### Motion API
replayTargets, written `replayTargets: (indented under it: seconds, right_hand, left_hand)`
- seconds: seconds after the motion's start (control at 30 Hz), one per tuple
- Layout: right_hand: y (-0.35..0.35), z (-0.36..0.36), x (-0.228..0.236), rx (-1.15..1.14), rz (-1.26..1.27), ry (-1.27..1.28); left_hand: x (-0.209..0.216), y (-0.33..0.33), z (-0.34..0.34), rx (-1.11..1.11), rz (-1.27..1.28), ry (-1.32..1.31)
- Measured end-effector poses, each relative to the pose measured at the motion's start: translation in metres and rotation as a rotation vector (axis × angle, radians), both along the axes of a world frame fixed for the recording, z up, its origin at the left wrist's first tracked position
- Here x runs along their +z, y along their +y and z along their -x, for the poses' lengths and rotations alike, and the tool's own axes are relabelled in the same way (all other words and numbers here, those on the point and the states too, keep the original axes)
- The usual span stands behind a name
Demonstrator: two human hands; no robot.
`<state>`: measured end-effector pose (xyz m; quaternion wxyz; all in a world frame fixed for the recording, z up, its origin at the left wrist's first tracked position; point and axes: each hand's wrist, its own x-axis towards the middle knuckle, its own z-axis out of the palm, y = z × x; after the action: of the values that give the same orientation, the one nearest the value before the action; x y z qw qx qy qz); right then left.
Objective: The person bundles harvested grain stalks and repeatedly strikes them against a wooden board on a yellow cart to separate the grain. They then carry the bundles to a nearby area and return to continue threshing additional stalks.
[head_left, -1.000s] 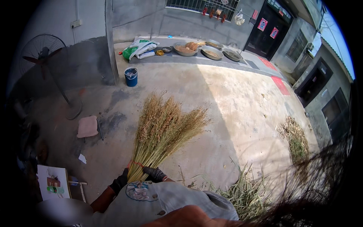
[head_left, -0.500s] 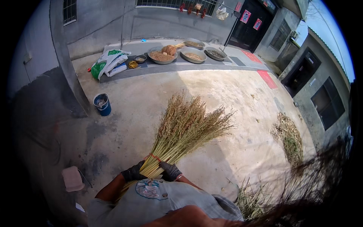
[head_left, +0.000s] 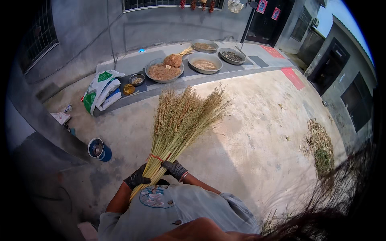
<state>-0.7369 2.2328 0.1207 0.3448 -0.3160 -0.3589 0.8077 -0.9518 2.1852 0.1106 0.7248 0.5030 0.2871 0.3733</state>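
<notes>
A large bundle of stalks (head_left: 169, 132) with brownish, feathery seed heads leans away from my body. A red tie (head_left: 156, 157) circles it near the lower end. My left hand (head_left: 137, 176), in a dark glove, is wrapped round the pale stalks on their left side, below the tie. On the right side, close to the tie, my right hand (head_left: 175, 170) grips the same stalks, also gloved. The bottom stalk ends run past my left hand beside my grey shirt. Fingers of both hands are partly hidden by gloves and stalks.
Ahead on a low step stand several wide metal basins, one with brown grain (head_left: 163, 73), and a green-and-white sack (head_left: 102, 90). A blue bucket (head_left: 100, 150) is at the left by a pillar. Dry plant litter (head_left: 319, 148) lies on the concrete at the right.
The view has turned and come closer to the step, basins and sack. The bundle, still in both hands, sits slightly farther left and more upright in the picture.
</notes>
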Motion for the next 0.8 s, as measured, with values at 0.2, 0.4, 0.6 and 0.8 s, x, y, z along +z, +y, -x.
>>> replayTargets:
  seconds: [0.2,0.4,0.6,0.8]
  right_hand:
    - [0.195,0.022,-0.080,0.135,-1.083,-0.260]
    - [0.422,-0.013,-0.089,0.364,-0.578,-0.473]
    - [0.623,-0.103,-0.059,0.117,-0.723,-1.045]
    - [0.787,-0.191,-0.164,0.107,-0.188,-1.154]
  left_hand:
    - [0.039,0.173,0.009,0.097,0.000,-0.108]
    - [-0.041,0.383,0.046,0.197,0.210,-0.020]
    - [-0.082,0.572,0.061,0.186,0.411,-0.130]
    - [-0.073,0.738,0.009,0.263,0.524,-0.236]
